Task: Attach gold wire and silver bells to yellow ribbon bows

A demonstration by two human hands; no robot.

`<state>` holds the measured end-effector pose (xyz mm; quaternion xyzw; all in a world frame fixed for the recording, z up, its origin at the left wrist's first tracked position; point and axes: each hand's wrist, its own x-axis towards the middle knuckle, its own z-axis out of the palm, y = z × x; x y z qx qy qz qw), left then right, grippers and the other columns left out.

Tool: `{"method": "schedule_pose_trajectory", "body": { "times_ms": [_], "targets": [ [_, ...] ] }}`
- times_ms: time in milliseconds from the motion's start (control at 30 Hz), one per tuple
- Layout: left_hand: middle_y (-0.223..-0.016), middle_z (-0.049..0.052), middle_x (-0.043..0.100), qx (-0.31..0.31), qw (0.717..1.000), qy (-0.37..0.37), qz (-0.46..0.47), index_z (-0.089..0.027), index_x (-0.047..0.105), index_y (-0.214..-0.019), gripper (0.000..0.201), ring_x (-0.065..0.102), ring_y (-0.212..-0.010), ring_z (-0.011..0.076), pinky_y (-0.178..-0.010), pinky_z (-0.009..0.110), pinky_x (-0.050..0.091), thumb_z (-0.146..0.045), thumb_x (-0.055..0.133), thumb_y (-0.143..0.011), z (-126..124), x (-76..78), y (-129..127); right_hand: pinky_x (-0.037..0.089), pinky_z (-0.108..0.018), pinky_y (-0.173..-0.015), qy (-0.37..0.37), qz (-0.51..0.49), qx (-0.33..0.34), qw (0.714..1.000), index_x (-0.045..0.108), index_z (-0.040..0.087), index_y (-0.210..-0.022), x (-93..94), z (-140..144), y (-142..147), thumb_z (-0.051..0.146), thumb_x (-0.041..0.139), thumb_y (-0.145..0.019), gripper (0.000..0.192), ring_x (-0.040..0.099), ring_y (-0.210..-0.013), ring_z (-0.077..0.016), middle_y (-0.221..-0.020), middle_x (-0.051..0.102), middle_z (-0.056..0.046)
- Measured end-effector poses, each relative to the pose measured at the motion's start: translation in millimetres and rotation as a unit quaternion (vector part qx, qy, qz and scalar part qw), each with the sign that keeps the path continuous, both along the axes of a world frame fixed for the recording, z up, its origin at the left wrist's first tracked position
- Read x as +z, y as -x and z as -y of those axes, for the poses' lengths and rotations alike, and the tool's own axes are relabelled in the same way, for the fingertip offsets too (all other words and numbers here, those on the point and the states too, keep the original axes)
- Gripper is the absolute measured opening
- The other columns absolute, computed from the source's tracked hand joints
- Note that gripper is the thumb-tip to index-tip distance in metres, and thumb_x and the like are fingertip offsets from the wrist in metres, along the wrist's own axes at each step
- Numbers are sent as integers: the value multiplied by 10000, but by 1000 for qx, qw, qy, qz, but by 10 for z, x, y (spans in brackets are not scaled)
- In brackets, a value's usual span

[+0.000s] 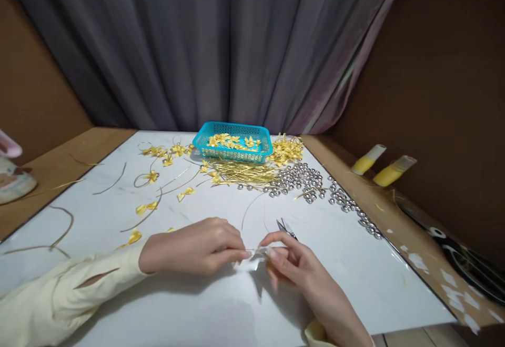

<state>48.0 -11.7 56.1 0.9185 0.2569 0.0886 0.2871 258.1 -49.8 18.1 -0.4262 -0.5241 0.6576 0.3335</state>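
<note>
Over the near middle of the white marble-look board [379, 284], my two hands come close together. My left hand [197, 244] is closed, its thumb and forefinger pinched at the left end of a small clear-white, shiny piece [256, 256], perhaps plastic film or tape. My right hand [294, 263] pinches the right side of that piece, its other fingers curled and slightly blurred. A thin dark line shows between the fingertips; I cannot make out what it is. Just behind my right hand lie small scissors [284, 227], partly hidden by the fingers.
A turquoise basket [199, 142] holds yellow ribbon bows. More bows [288, 151], a bundle of gold cords [244, 172] and many silver beads [302, 176] lie around it. Loose cords [114, 181] are at left. Two yellow-filled tubes [369, 160] and paper scraps [418, 263] lie at right.
</note>
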Motion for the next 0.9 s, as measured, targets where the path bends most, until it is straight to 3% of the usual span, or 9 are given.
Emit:
{"method": "schedule_pose_trajectory", "body": {
  "times_ms": [67,167,300,367,533,633,700,767,900],
  "targets": [
    [-645,36,631,-10,997,-66,-36,-162,627,-713,324,553,-627,157,-664,276,392,-228,404,-939,33,67,51,433,-260,-687,-89,93,-9,992,550,193,-973,21,28,27,491,484,-864,324,573,-749,-154,-796,634,-32],
    [-595,35,608,-43,981,-172,-85,-171,596,-651,260,511,-536,162,-614,312,372,-171,469,-878,95,139,73,404,-319,-881,-199,191,-15,961,533,247,-1124,57,87,129,429,576,-822,355,511,-1071,-214,-1169,571,-55],
    [-546,37,598,-85,959,-238,-132,-187,534,-576,198,479,-463,173,-553,339,340,-68,574,-730,132,207,49,415,-320,-792,-272,246,52,929,594,199,-847,63,126,292,330,535,-874,146,538,-905,-209,-895,631,-42],
    [-523,31,591,-100,955,-243,-140,-198,491,-527,249,466,-445,172,-534,339,318,-20,586,-673,119,246,32,407,-319,-753,-306,265,61,913,570,180,-734,51,117,340,278,469,-910,226,528,-846,-206,-789,620,-44],
    [-556,27,602,-109,956,-214,-169,-192,494,-535,274,500,-502,171,-574,326,311,-59,603,-748,25,387,56,399,-293,-726,-304,251,67,917,586,177,-751,52,85,367,189,466,-899,191,546,-810,-185,-779,636,-37],
    [-769,40,641,-13,972,-173,-159,-188,569,-741,100,564,-726,202,-662,298,341,-220,639,-804,-69,444,223,401,-286,-734,-270,232,47,933,626,189,-761,81,75,351,207,469,-891,205,572,-802,-179,-787,662,-29],
    [-879,66,623,100,973,-147,-150,-170,577,-876,193,554,-832,233,-685,293,354,-338,639,-805,-130,411,389,407,-280,-724,-229,222,25,947,646,197,-769,102,62,331,276,479,-889,221,590,-807,-183,-800,677,-28],
    [-955,86,598,170,966,-112,-160,-160,565,-957,226,528,-934,254,-746,300,361,-356,578,-844,-171,301,539,412,-268,-690,-186,210,4,960,654,203,-788,116,42,311,356,483,-884,249,600,-805,-185,-817,686,-28],
    [-983,86,559,206,971,-17,-124,-151,543,-987,235,509,-928,227,-780,306,379,-355,463,-903,-169,-69,635,405,-251,-650,-139,190,-24,972,644,200,-801,97,2,284,456,504,-858,296,585,-786,-181,-800,678,-33]
  ]
}}
